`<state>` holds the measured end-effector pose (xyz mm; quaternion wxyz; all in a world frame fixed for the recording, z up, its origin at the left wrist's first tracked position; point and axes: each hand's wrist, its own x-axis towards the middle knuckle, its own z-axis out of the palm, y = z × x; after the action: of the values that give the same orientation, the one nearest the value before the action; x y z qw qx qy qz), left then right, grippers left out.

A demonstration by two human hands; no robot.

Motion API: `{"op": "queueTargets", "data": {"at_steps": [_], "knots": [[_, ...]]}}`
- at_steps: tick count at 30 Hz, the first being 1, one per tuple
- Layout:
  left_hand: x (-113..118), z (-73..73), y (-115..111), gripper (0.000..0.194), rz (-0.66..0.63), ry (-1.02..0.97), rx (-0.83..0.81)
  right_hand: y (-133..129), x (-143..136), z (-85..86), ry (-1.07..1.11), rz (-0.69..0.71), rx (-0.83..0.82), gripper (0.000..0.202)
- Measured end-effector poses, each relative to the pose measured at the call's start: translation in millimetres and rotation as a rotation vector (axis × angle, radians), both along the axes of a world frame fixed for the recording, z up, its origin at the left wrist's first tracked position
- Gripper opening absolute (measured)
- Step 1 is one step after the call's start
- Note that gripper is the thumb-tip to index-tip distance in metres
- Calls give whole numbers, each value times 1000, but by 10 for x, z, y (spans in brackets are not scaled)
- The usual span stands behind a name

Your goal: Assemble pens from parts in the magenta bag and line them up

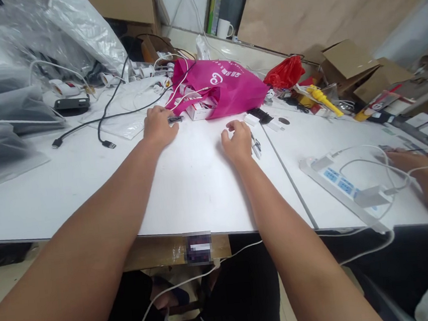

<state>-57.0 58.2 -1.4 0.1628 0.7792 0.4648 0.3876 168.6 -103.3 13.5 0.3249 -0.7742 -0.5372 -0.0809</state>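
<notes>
- White table (202, 197): small dark item (175, 119) at fingertips of left hand (158, 127), just to their right, long axis roughly sideways
- Left grip — cannot tell whether clasping or only touching it; this hand's the nearer one
- Right grip (237, 140): loosely curled, fingers parted, nothing visible held — pen-like things (256, 147) just beside its right edge

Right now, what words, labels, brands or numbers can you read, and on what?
No text reads clearly.
Pink bag: white lettering, blurred.
Small box in its opening: print too small.
Yellow-green item beside the mug: marks blurred.
Orange box at right: blurred.
Pixelated patch below the table: unreadable.
</notes>
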Motion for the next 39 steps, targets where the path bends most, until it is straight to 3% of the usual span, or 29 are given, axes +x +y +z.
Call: {"op": "queueTargets", "data": {"at_steps": [9, 14, 23, 27, 30, 32, 34, 38, 39], "knots": [[67, -55, 56, 30, 4, -32, -92, 21, 36, 32, 49, 4, -16, 26], [63, -74, 52, 22, -4, -15, -77, 21, 25, 40, 68, -4, -12, 28], [124, 183, -307, 10, 12, 199, -2, 33, 49, 42, 69, -11, -39, 30], [239, 191, -435, 8, -137, 228, 70, 30, 47, 25, 69, 59, -32, 39], [353, 137, -493, 13, -377, 214, 68, 24, 23, -4, 58, 230, -64, 50], [365, 117, -472, 16, -478, 177, 44, 18, -3, -17, 49, 328, -140, 46], [280, 120, -377, 23, -400, 58, 49, 9, -33, -13, 46, 354, -230, 39], [-82, 149, -41, 22, 179, -229, 121, -14, -78, 16, 12, 290, -313, 40], [-164, 152, 34, 19, 252, -231, 89, -19, -85, 19, -2, 277, -319, 40]]}}
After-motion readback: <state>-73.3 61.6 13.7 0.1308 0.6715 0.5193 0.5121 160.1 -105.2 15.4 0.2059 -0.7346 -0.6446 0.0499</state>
